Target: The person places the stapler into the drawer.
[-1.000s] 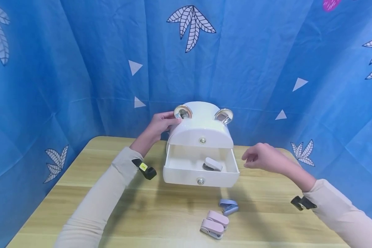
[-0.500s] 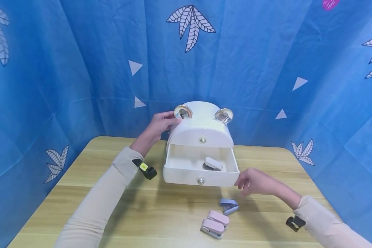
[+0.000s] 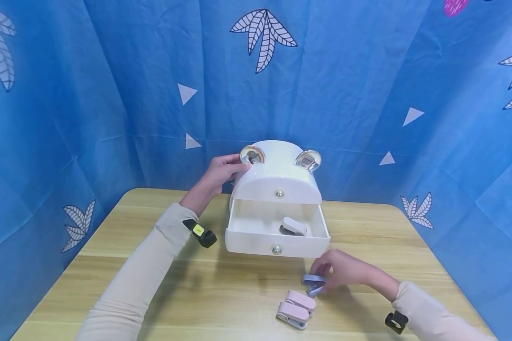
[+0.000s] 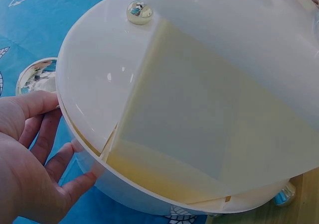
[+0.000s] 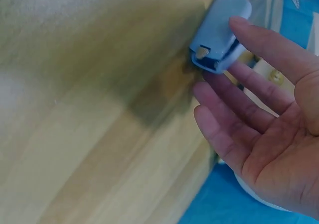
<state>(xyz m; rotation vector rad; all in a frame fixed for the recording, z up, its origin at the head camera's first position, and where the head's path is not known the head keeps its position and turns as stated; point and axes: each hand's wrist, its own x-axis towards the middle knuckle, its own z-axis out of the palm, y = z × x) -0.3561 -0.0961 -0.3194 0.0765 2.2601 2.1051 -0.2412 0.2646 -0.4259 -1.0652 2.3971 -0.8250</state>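
A white two-drawer storage box (image 3: 277, 177) with shiny gold-rimmed ears stands at the table's back, its lower drawer pulled out. Inside the drawer lies a white-and-grey stapler (image 3: 293, 226). My left hand (image 3: 222, 173) rests against the box's left side by the ear; in the left wrist view its fingers (image 4: 60, 162) touch the curved side. In front of the drawer, my right hand (image 3: 339, 270) pinches a small blue stapler (image 5: 223, 27), thumb on one side and fingers at the other. Two pink staplers (image 3: 293, 311) lie side by side just left of it.
The light wooden table (image 3: 222, 303) has a blue patterned curtain (image 3: 345, 85) close around its back and sides. The drawer (image 3: 256, 244) juts out over the tabletop with a round knob on its front.
My right hand has come down from beside the drawer, moving toward me and to the left, and has taken hold of the blue stapler. The left hand and the box have stayed put.
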